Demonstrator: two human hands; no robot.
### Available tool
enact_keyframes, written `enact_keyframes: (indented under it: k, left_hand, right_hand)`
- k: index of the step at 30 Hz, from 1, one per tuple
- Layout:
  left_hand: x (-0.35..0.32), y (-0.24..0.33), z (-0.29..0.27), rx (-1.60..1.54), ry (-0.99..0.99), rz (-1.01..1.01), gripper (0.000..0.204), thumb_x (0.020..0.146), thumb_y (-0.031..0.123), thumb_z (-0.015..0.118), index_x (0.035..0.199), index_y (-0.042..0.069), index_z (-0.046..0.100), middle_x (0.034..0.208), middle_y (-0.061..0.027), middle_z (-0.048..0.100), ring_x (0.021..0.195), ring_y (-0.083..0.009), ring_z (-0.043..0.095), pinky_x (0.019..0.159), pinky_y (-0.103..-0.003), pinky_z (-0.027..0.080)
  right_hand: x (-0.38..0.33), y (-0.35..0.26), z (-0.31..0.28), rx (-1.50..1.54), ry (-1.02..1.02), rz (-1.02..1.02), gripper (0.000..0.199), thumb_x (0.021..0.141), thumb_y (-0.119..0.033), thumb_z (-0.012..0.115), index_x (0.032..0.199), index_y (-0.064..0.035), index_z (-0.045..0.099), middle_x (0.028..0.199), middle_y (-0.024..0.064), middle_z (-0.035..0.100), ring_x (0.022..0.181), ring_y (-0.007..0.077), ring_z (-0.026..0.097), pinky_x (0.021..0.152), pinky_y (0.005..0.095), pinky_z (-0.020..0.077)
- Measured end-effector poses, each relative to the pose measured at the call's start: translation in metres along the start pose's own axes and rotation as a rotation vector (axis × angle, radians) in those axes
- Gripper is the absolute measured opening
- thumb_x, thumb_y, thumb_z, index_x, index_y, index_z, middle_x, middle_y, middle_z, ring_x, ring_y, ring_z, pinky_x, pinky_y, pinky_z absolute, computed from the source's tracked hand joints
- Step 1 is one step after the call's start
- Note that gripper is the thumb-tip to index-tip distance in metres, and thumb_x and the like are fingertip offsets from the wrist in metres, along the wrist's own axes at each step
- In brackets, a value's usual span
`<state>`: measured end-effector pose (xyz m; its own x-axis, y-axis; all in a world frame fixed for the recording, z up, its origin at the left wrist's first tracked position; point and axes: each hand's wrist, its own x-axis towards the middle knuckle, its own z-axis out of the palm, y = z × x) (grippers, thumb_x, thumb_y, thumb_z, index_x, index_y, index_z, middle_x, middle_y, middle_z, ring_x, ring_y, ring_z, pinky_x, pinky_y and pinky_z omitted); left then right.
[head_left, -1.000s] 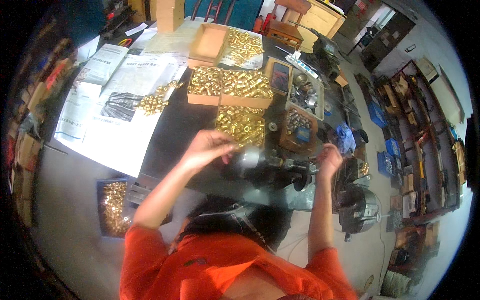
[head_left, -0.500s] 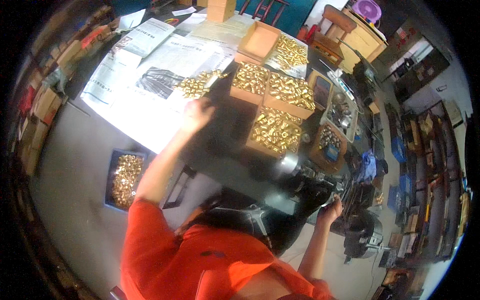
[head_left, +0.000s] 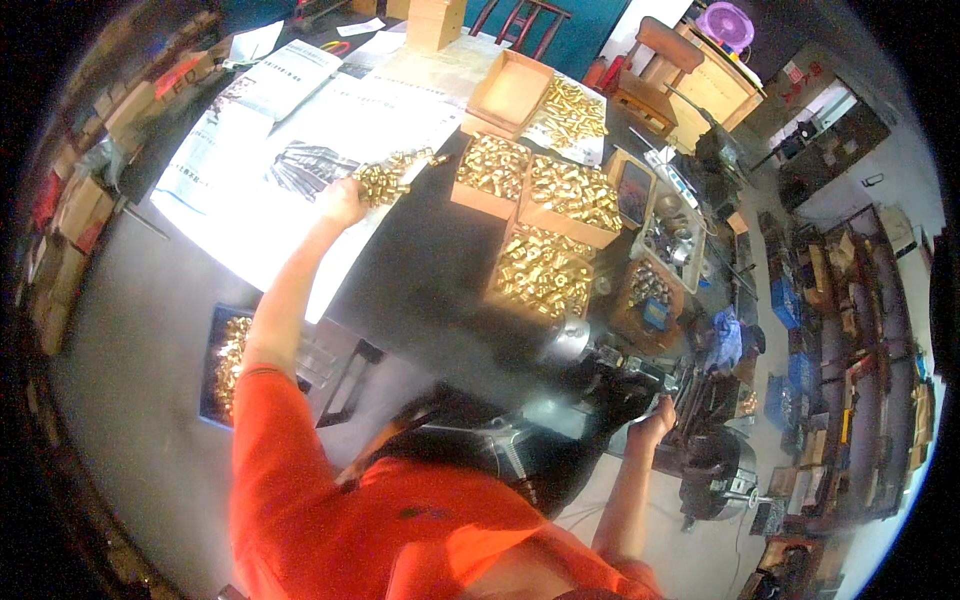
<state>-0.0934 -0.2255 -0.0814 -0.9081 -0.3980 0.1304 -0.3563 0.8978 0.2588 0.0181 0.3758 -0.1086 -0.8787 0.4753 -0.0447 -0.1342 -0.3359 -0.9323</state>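
**Left hand at the loose brass pile; right hand at the machine**

Nearest, I see the right hand point(head_left: 655, 420) resting against the dark machine point(head_left: 640, 385) at the bench edge; whether it grips anything I cannot tell. Further out, the left hand point(head_left: 342, 203) is stretched onto the white paper sheets point(head_left: 300, 130), fingers curled at the loose pile of brass fittings point(head_left: 392, 175); a firm grasp is not visible. Beyond lie cardboard boxes of brass fittings point(head_left: 545, 225). I judge this the pick-up step. The next move calls for closing on one fitting and carrying it back to the machine.
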Motion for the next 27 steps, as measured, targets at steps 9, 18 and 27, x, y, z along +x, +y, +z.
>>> enact_keyframes:
  k: [9,18,27]
  left_hand:
    - [-0.091,0.08,-0.055,-1.175,-0.402,0.096,0.022,0.073,0.011,0.064,0.09,-0.002,0.057,0.076,-0.012,0.062,0.064,-0.0118,0.06,0.059,-0.022,0.046]
    - [-0.169,0.193,-0.049,-1.6,-0.748,0.482,0.013,0.082,0.001,0.053,0.093,-0.006,0.053,0.077,-0.0131,0.061,0.063,-0.0183,0.062,0.061,-0.027,0.05]
    - [-0.175,0.2,-0.049,-1.534,-0.706,0.456,0.003,0.081,0.0,0.054,0.083,0.0,0.051,0.073,-0.0068,0.059,0.058,-0.0115,0.058,0.054,-0.024,0.045]
  right_hand:
    - [-0.007,-0.006,0.008,0.06,0.006,0.06,0.013,0.076,-0.015,0.053,0.081,-0.0036,0.054,0.081,0.0029,0.051,0.08,0.0182,0.048,0.078,0.033,0.0373]
    - [-0.019,-0.015,0.018,-0.031,0.141,0.014,0.011,0.075,-0.015,0.055,0.071,-0.0043,0.055,0.057,-0.0013,0.042,0.047,0.0075,0.036,0.041,0.0201,0.0272]
    - [-0.049,-0.039,0.016,-0.018,0.132,-0.002,0.01,0.076,-0.014,0.055,0.071,-0.0048,0.054,0.055,-0.0035,0.039,0.047,0.0069,0.034,0.042,0.0207,0.0271]
